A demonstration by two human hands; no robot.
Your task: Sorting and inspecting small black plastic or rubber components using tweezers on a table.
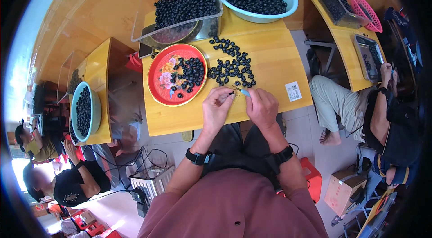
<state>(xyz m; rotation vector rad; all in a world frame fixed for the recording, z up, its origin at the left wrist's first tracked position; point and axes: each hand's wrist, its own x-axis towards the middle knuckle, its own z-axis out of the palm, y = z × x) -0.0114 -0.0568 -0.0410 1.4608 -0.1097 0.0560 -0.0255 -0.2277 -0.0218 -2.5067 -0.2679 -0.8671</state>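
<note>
My left hand (218, 105) is pinched on a small dark round bead (232, 93) near the table's front edge. In my right hand (262, 106) is a slim tool with a light blue handle (245, 92); its thin tip meets the bead. Exactly what kind of tool it is I cannot make out. Just beyond my hands, loose dark beads (231, 69) lie scattered on the yellow table (274, 60). To their left stands a red round tray (155, 87) with a flower pattern, its right side covered by more beads (191, 72).
A clear plastic bin (211, 29) and a light blue basin (258, 17), both full of dark beads, stand at the back. A white label (293, 91) is stuck at the table's right. People work at side tables, with another basin (95, 112) left and a metal tray (370, 58) right.
</note>
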